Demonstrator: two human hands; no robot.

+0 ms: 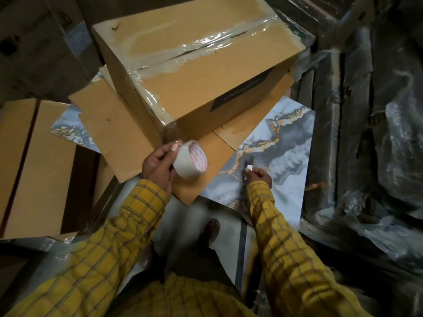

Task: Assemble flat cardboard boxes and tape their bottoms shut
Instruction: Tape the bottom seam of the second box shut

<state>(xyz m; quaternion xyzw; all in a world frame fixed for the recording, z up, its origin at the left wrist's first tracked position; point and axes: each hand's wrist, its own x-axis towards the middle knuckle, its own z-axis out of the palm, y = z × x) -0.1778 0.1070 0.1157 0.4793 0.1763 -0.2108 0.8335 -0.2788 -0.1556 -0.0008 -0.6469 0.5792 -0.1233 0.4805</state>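
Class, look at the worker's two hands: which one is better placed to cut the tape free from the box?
Probably the right hand: it grips a small blade-like tool beside the tape roll, which the left hand holds at the cardboard box corner.

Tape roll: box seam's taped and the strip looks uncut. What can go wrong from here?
1. The strip running from the tape roll in the left hand to the box corner looks uncut; pulling may peel it off.
2. The right hand holds a small white-tipped tool, perhaps a cutter, near the left fingers.
3. The seam tape is wrinkled and may hold poorly.
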